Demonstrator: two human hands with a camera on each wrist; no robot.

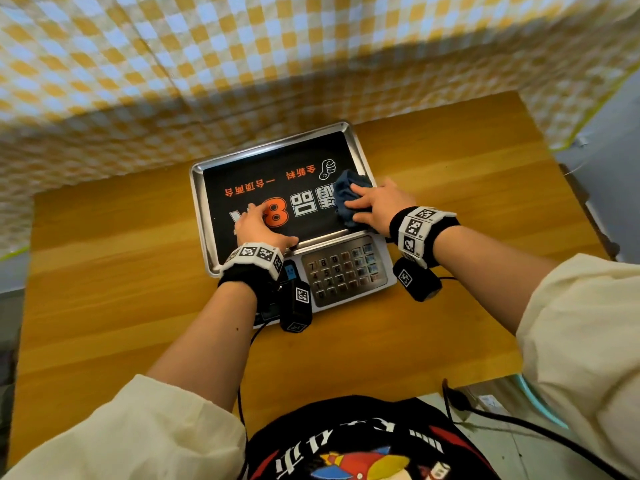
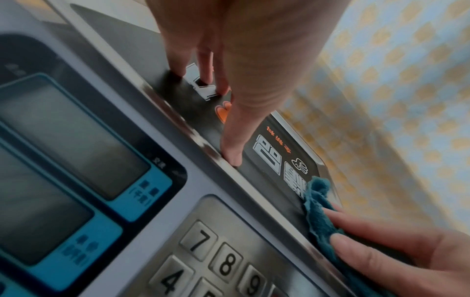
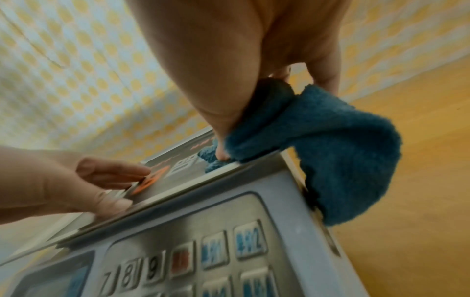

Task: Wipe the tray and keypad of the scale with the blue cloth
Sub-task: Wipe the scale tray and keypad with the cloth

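Scale (image 1: 349,271) standing near the far edge of a wooden table (image 1: 450,323), keypad side toward the person. Tray (image 1: 199,202): shallow stainless steel, raised rim, its floor covered by a black printed sheet with white and orange characters and a large orange "8". Keypad (image 1: 344,273): brushed-metal panel below the tray's near rim, with numbered steel keys at the left and a column of coloured keys at the right; two blue-framed display windows (image 2: 76,140) lie to its left. Blue cloth (image 1: 348,194): dark teal, fleecy, bunched at the tray's near right corner, one fold draping over the rim and down the right side of the scale, as the right wrist view shows. Right hand (image 1: 377,202): laid on the cloth, fingers spread and nearly straight, thumb pressing the fabric against the near rim. Left hand (image 1: 258,225): flat on the tray's near left part, fingers extended on the printed sheet, thumb along the near rim; it appears to steady the tray, holding nothing. Backdrop: yellow-and-white checked fabric (image 1: 173,64)
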